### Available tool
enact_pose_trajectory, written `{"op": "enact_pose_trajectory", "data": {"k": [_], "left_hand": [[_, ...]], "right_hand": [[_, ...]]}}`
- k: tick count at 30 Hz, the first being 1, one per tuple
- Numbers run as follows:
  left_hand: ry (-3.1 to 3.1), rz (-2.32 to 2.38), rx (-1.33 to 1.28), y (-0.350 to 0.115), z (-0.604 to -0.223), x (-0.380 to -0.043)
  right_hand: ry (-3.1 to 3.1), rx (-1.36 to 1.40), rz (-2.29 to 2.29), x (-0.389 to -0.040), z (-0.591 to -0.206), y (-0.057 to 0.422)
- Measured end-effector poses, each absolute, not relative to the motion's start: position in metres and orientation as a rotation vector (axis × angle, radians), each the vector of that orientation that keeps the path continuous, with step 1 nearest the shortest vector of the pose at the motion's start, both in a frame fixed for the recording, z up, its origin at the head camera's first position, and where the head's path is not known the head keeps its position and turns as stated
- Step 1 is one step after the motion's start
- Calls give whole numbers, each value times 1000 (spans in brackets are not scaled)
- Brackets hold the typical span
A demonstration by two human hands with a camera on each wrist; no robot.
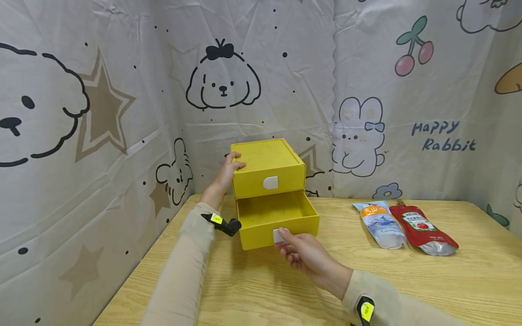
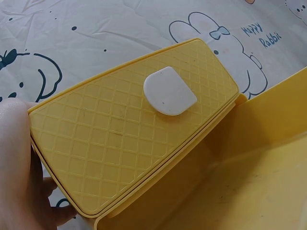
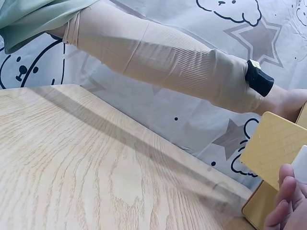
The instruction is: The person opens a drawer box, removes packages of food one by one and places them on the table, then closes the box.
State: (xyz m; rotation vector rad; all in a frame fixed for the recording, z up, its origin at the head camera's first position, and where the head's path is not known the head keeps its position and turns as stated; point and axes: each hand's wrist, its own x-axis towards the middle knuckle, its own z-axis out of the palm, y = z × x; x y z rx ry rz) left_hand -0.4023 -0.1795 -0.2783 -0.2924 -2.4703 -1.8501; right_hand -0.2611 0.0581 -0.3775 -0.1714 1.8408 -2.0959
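A yellow two-drawer box [image 1: 267, 154] stands on the table. Its lower drawer [image 1: 257, 236] is pulled out towards me, and the bare inside shows. The upper drawer, with a white tab [image 1: 270, 182] on its front, is closed. My left hand [image 1: 224, 177] grips the box at its upper left side, some fingers over the top edge. In the left wrist view, that hand [image 2: 17, 167] wraps the left side next to the quilted front. My right hand [image 1: 311, 259] pinches the lower drawer's white tab [image 1: 278, 236] between thumb and fingers.
On the right of the wooden table [image 1: 338, 299] lie a white and blue pouch [image 1: 380, 225] and a red Heinz ketchup pouch [image 1: 422, 228], side by side. A printed cloth [image 1: 285, 90] hangs behind the table and along its left side.
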Motion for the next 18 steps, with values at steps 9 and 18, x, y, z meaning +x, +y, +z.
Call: {"op": "enact_pose_trajectory", "data": {"k": [9,18], "left_hand": [[-2469,-1862,-288,-179,-278,-403],[-2470,-1861,-271,-179,-278,-400]], "right_hand": [[1870,-182,-2096,-265,-378,57],[1871,-226,-2091,-270,-381,57]]}}
